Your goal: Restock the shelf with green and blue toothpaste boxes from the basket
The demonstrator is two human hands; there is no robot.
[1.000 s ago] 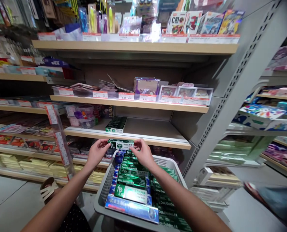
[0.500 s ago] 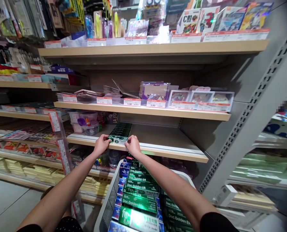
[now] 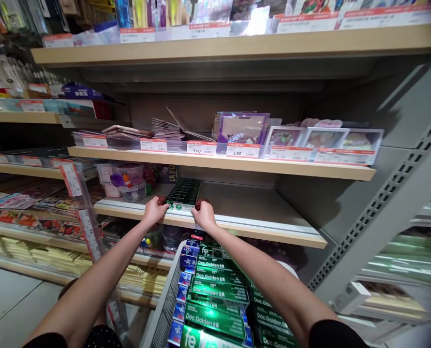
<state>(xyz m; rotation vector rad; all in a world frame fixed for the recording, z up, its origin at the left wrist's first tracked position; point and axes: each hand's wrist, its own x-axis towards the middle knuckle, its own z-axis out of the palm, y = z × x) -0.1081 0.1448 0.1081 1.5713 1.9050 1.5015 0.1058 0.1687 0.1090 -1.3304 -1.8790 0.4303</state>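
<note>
On the lower shelf (image 3: 251, 205), a row of dark green toothpaste boxes (image 3: 184, 191) runs back from the front edge. My left hand (image 3: 155, 211) is at the left end of the front toothpaste box (image 3: 181, 206), fingers curled against it. At the opposite end, my right hand (image 3: 204, 215) has its thumb and bent fingers on the same box. Between them the box's pale printed side faces me. Below my forearms stands a grey basket (image 3: 161, 298) holding green "Doc.Golden" boxes (image 3: 215, 316) and blue boxes (image 3: 179, 309).
Clear plastic tubs (image 3: 130, 181) sit left of the row. Above is a shelf (image 3: 222, 162) with flat packs and price tags. A clear strip of price labels (image 3: 88, 224) hangs at the left. A perforated upright (image 3: 378, 208) stands at the right.
My view has come closer to the shelves and tilted down a little. Both hands stay at the ends of the front toothpaste box, which now sits slightly farther back, in line with the row.
</note>
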